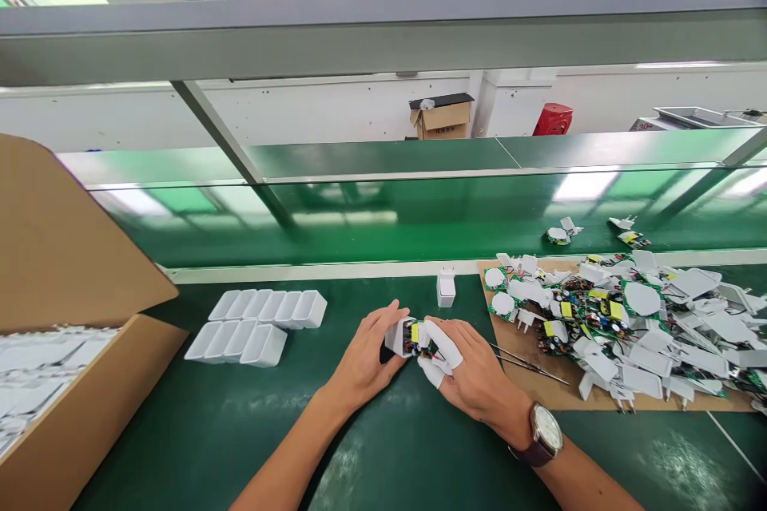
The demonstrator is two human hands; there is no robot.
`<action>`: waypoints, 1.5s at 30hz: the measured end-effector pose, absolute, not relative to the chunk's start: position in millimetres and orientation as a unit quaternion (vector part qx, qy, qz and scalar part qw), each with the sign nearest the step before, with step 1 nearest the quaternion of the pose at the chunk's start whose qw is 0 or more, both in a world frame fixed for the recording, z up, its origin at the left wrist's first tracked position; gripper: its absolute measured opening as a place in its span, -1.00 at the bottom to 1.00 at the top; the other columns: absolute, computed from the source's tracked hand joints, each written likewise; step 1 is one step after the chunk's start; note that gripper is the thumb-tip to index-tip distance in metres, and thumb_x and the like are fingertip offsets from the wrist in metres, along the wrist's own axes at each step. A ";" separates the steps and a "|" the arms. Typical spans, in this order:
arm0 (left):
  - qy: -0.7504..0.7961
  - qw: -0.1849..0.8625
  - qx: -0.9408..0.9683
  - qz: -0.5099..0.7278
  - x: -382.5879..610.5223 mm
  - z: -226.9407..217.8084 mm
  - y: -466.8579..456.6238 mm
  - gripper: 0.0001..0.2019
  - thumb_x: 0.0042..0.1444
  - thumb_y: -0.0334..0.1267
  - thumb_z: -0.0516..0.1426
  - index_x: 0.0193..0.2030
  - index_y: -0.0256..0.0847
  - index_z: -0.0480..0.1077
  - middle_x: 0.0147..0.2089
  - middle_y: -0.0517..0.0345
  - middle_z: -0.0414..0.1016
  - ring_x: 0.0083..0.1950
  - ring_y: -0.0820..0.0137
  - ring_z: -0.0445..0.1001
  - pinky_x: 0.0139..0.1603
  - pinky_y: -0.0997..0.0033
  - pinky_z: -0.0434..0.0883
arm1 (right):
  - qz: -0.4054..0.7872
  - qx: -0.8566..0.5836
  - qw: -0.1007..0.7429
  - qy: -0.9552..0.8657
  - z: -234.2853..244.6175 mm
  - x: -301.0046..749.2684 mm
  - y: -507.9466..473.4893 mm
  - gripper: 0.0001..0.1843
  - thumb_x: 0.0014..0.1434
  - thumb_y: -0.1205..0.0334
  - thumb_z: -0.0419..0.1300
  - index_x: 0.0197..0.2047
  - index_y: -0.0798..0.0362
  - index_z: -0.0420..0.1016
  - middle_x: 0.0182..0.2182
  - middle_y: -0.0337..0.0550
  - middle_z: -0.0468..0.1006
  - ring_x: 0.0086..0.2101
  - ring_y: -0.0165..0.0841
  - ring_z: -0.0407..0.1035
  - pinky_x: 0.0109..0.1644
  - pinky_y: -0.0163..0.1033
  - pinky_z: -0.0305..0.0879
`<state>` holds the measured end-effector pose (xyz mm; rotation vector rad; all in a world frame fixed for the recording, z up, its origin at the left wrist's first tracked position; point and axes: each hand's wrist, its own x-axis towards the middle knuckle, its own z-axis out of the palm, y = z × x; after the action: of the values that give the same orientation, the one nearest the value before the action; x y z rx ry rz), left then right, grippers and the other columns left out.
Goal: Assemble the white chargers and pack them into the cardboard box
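My left hand (368, 355) is closed around a white plastic charger housing (396, 338). Its open end faces right. In my right hand (476, 371), with white coverings (444, 345) on some fingers, a small circuit board (417, 335) with a yellow component is pinched at the mouth of that housing. How far it sits inside is hard to see. Just beyond my hands stands a white charger block (446, 289). To the left, two rows of white open housings (264, 345) lie on the green table (383, 447).
A heap of circuit boards with white plug parts (641, 335) covers a cardboard sheet (554, 395) at right, with tweezers (530, 366) on its near left edge. An open carton (113, 415) of white pieces stands at left. Two small groups of parts (560, 235) rest behind.
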<state>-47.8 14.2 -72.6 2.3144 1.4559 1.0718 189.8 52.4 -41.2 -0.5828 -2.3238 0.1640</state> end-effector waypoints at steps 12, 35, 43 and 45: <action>0.491 0.096 0.784 0.367 -47.2 -74.4 14.1 -0.25 0.31 -0.30 0.22 0.54 0.03 -0.04 0.35 -0.12 0.42 0.32 0.07 0.44 0.31 -0.10 0.44 | 0.049 -0.225 0.364 -0.902 -38.1 188.3 51.8 -0.29 0.35 0.41 0.10 0.49 0.22 -0.02 0.08 0.25 0.55 -0.05 -0.03 0.50 -0.01 0.11 0.54; 0.494 0.096 0.786 0.359 -47.7 -75.8 15.2 -0.22 0.31 -0.29 0.23 0.54 -0.01 -0.07 0.30 -0.10 0.46 0.36 0.04 0.37 0.32 -0.15 0.40 | 0.056 -0.246 0.350 -0.902 -35.7 186.5 51.9 -0.34 0.40 0.39 0.09 0.48 0.16 -0.02 0.11 0.22 0.56 -0.04 -0.06 0.50 0.00 0.10 0.54; 0.486 0.099 0.781 0.378 -43.6 -73.2 14.1 -0.12 0.30 -0.27 0.25 0.58 0.00 -0.20 0.28 -0.13 0.48 0.28 0.05 0.44 0.26 -0.13 0.42 | 0.063 -0.241 0.359 -0.900 -37.4 187.0 51.9 -0.34 0.42 0.34 0.09 0.49 0.15 -0.03 0.10 0.22 0.56 -0.04 -0.06 0.51 0.00 0.10 0.54; 0.497 0.106 0.780 0.366 -42.0 -71.6 13.3 -0.11 0.29 -0.26 0.25 0.58 0.03 -0.21 0.28 -0.12 0.49 0.30 0.01 0.43 0.27 -0.20 0.39 | 0.077 -0.237 0.362 -0.898 -39.0 186.7 51.5 -0.34 0.42 0.32 0.10 0.49 0.13 -0.02 0.10 0.21 0.56 -0.04 -0.06 0.52 0.00 0.10 0.54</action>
<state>-42.0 13.3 -71.6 2.2959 1.4639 1.0776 186.7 51.5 -39.0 -0.6099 -2.3124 0.1986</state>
